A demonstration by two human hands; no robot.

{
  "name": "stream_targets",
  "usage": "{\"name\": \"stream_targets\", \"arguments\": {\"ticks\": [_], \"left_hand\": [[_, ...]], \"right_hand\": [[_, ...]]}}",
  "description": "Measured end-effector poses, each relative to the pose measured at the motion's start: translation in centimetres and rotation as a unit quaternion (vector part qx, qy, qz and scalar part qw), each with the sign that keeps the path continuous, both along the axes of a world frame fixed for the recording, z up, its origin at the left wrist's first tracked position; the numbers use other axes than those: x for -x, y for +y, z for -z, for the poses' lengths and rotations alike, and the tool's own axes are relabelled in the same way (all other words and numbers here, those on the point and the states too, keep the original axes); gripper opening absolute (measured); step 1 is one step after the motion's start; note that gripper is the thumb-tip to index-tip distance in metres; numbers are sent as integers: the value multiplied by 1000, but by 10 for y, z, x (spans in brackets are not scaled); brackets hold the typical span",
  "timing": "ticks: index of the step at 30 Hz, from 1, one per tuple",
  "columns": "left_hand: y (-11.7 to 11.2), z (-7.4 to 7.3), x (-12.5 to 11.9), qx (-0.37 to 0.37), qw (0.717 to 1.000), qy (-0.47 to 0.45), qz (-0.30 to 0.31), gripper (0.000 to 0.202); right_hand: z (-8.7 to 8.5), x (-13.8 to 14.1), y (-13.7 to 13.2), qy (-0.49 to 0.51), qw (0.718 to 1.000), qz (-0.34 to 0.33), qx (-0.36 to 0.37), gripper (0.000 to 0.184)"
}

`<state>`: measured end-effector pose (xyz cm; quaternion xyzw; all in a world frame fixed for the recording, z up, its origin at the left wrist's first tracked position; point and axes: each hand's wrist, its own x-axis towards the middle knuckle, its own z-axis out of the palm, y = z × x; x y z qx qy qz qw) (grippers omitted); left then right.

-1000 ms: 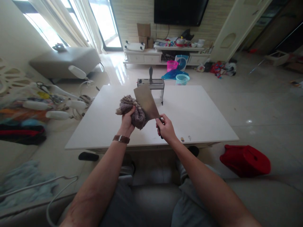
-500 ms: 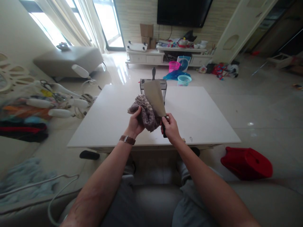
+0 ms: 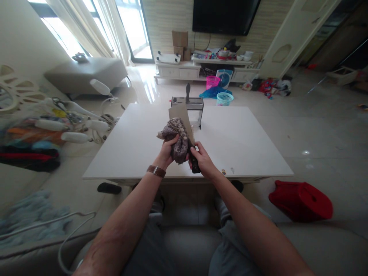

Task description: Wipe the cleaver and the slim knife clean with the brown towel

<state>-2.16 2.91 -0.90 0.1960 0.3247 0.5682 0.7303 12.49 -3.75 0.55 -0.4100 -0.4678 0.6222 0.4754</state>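
My left hand [image 3: 167, 150] is closed around a bunched brown-grey fluffy cloth [image 3: 173, 134], its thumb pressed on the folds. The cloth lies against the broad blade of a cleaver [image 3: 186, 125], covering part of it. My right hand [image 3: 202, 159] grips the cleaver's black handle, and the blade points up and away from me. Both hands are held over the near part of the white table [image 3: 244, 142]. Beyond them stands a knife rack [image 3: 198, 104] with another black handle sticking up out of it.
Two small scraps [image 3: 223, 171] lie near the table's front edge. A red stool [image 3: 301, 201] is on the floor at the right. Past the table are a turquoise basket [image 3: 224, 99] and a pink basket [image 3: 212, 81]. A white lamp with several arms [image 3: 75, 137] stands at the left.
The cleaver has shifted left and turned, so its blade looks narrower and sits more behind the cloth. Both hands keep their holds. The knife rack shows more fully.
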Motion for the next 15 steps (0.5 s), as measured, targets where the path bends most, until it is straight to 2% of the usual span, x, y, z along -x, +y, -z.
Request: {"name": "stream_targets", "arguments": {"ticks": [4,9,12,15], "left_hand": [[9,-4,6,0,998,-17,-62,7],[16,-10,29,-62,984,-59,-153,15],[14,-11,38,-85,981,-86,-153,21],[7,-12,35,-89,984,-101,-115,23]], "right_hand": [[-4,-1,3,51,998,-17,35,38],[-8,-11,-2,30,999,-36,-19,40],[-7,-21,-5,-40,995,2,-89,42],[-5,-28,-5,-148,973,79,-157,36]]}}
